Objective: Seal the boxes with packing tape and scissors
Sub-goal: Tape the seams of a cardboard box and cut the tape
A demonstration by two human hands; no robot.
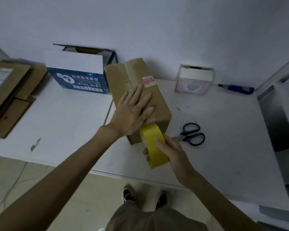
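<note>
Left grip (pixel 132 112) spread flat, pinning tape to my brown cardboard box (pixel 163 110) on white surface (pixel 223 130) | right grip (pixel 172 150) curled round yellow tape roll (pixel 148 135) at box's near edge, likely keeping strip taut | blue-handled scissors (pixel 184 135) just beside, for cutting.

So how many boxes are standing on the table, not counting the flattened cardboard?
3: the brown box under the left hand, the open blue box left of it, the small pink box to its right. Others may hide behind them.
</note>
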